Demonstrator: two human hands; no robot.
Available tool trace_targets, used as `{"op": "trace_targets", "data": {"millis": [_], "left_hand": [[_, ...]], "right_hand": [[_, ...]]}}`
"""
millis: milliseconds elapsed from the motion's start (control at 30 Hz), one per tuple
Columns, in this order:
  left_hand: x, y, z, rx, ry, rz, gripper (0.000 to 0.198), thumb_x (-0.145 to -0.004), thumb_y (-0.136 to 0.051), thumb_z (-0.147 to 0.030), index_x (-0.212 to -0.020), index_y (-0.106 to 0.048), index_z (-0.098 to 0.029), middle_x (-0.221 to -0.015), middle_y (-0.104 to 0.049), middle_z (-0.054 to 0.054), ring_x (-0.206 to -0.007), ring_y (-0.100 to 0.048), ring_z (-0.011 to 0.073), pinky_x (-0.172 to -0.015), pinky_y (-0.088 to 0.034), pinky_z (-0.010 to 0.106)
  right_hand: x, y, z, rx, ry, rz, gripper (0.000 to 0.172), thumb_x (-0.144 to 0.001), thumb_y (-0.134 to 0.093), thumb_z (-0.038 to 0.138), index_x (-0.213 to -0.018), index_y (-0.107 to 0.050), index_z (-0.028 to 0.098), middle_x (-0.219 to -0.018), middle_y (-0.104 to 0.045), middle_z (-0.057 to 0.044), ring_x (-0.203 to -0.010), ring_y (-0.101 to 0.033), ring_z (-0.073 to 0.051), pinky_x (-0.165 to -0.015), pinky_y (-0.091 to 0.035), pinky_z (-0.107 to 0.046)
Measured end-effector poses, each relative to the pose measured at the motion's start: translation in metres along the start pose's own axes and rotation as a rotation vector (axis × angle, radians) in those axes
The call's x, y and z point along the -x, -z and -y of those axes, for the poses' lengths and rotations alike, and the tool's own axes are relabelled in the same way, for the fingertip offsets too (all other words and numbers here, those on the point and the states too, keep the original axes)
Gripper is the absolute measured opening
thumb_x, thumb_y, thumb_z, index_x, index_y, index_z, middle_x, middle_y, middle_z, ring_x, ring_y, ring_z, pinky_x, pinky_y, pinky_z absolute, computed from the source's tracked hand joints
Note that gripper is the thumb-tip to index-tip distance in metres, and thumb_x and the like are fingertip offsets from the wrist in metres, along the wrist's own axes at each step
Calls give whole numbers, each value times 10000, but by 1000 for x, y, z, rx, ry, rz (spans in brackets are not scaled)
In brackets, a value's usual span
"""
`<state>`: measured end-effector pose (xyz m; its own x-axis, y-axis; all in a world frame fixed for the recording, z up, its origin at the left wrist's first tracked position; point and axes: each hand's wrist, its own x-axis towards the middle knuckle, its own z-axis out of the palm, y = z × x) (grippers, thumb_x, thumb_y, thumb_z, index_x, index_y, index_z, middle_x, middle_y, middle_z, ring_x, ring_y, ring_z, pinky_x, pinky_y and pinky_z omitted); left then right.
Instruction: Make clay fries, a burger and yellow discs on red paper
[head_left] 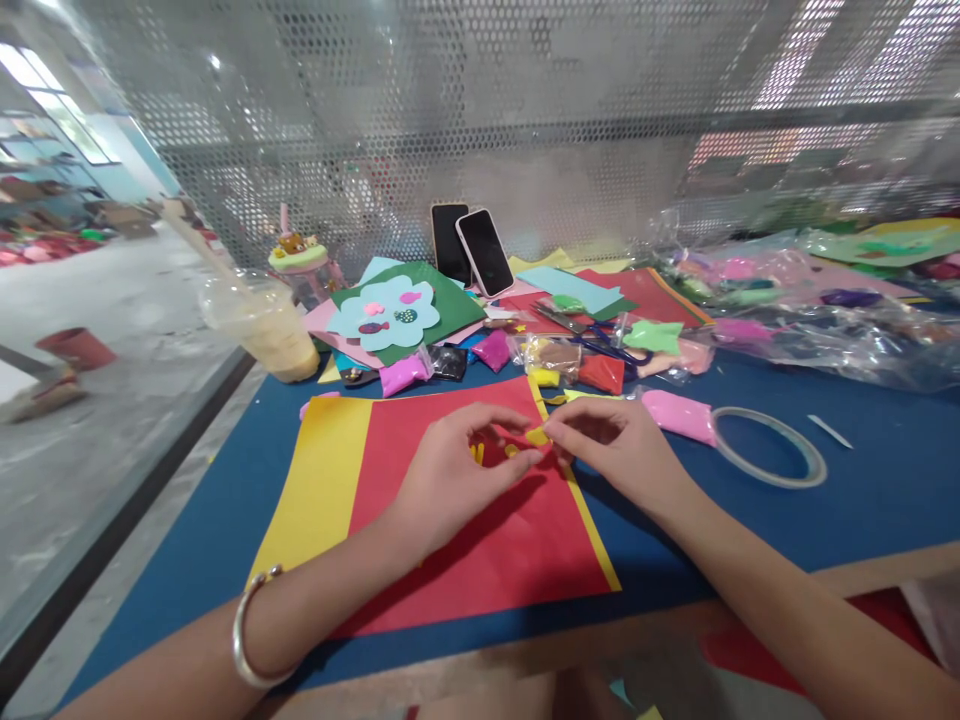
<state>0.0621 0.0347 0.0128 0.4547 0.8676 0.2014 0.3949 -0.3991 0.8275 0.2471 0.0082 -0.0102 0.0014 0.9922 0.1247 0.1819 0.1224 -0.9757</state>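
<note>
Yellow piece point(537, 437) sits pinched between the right hand's point(628, 447) nearly closed fingertips; the left hand's point(459, 470) fingers curve loosely parted beside it, their grip unclear. Beneath them, red-and-yellow paper point(472, 560) lies on a blue table point(832, 510); beyond, a perforated metal screen point(360, 90); far left, a window point(64, 110).

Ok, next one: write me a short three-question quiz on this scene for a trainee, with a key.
1. True or false: the round, pale tape ring lies on top of the red-and-yellow paper sheet.
2. The small flat piece at the fingertips of the person's bare right hand is: a) green; b) yellow; c) blue.
3. Which wrist wears the shiny silver bangle?

Key:
1. False; it lies on the dark blue tabletop, to the right of the sheet.
2. b
3. The left wrist.
</note>
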Motion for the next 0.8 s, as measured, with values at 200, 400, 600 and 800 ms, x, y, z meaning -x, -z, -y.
{"op": "trace_targets", "data": {"millis": [200,400,600,800], "left_hand": [[1,2,3,-91,-177,-138,78,-757,-714,-223,-818,-677,-190,-816,-713,3,-753,-641,139,-676,-521,237],[2,2,3,-100,-206,-128,37,-775,-706,-228,-785,-691,-196,-785,-719,0,-732,-648,149,-665,-518,258],[-1,5,4,-108,-209,-115,90,-771,-704,-201,-860,-695,-213,-859,-725,-4,-811,-654,144,-711,-531,239],[-4,9,4,-209,-246,-103,65,-796,-655,-184,-851,-683,-204,-870,-724,7,-845,-646,165,-759,-518,283]], "right_hand": [[-2,-3,1,-83,-58,-5,244,-723,-732,415,-709,-690,175,-580,-657,-4,-484,-602,-127,-486,-497,-231],[0,0,3,-60,-52,24,227,-732,-723,401,-716,-702,175,-584,-663,-13,-499,-593,-126,-511,-496,-233],[-3,15,0,109,-112,70,264,-738,-704,436,-762,-731,175,-620,-690,-36,-564,-625,-156,-561,-499,-250],[-5,14,-4,414,-109,181,243,-769,-652,418,-754,-753,197,-650,-704,-35,-592,-624,-170,-526,-466,-248]]}}
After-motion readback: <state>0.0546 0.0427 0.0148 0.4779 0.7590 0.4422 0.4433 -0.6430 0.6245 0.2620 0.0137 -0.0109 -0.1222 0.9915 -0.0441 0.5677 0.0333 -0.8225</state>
